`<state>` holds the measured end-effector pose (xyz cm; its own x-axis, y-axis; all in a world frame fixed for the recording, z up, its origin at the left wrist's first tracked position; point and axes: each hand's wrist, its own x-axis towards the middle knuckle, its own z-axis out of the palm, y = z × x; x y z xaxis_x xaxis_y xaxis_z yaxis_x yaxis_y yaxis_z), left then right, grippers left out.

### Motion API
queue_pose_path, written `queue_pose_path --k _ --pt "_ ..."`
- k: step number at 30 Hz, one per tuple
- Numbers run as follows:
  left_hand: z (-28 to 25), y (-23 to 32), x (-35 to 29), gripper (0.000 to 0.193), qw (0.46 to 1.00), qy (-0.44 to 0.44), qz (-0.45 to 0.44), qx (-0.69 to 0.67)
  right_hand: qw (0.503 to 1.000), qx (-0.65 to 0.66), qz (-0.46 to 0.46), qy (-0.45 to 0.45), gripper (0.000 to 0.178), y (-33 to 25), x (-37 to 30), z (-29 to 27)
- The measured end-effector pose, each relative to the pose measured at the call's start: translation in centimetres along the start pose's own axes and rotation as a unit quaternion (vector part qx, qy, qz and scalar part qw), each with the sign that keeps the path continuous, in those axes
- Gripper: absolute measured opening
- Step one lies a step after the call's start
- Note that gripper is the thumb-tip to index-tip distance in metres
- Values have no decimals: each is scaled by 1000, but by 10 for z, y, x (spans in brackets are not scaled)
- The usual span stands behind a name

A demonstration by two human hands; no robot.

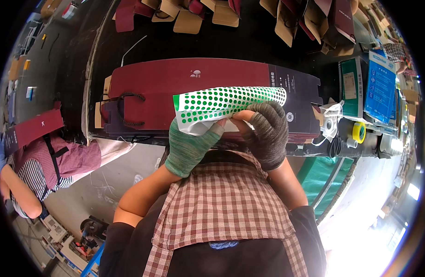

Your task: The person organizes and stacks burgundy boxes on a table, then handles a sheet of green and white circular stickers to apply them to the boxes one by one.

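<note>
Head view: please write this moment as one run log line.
left hand: holds green dot sticker sheet | right hand: fingers at sheet edge | below: flat maroon paper bags on black table

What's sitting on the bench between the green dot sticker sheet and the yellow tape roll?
In the head view, a white face mask lies on the dark bench between the green dot sticker sheet and the yellow tape roll.
</note>
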<state>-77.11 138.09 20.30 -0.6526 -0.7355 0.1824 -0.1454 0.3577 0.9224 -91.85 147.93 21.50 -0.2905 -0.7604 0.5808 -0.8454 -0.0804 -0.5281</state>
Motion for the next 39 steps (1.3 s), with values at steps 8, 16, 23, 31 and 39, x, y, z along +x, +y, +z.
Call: queue_pose_path --k 8,16,23,31,39 --pt "1 2 1 22 995 5 -69 -68 994 54 97 -6 17 -5 -4 -14" --pt "-11 -12 9 28 987 65 -110 -96 891 121 437 -12 15 110 -45 -77" --pt "-5 -16 14 32 987 40 -101 -120 897 97 412 -129 19 175 -35 -53" --pt "-15 -21 18 36 975 72 -135 -163 893 42 364 -261 19 201 -10 -47" --pt "-16 -20 20 34 969 55 -177 -165 894 -1 346 -286 16 203 -6 -42"
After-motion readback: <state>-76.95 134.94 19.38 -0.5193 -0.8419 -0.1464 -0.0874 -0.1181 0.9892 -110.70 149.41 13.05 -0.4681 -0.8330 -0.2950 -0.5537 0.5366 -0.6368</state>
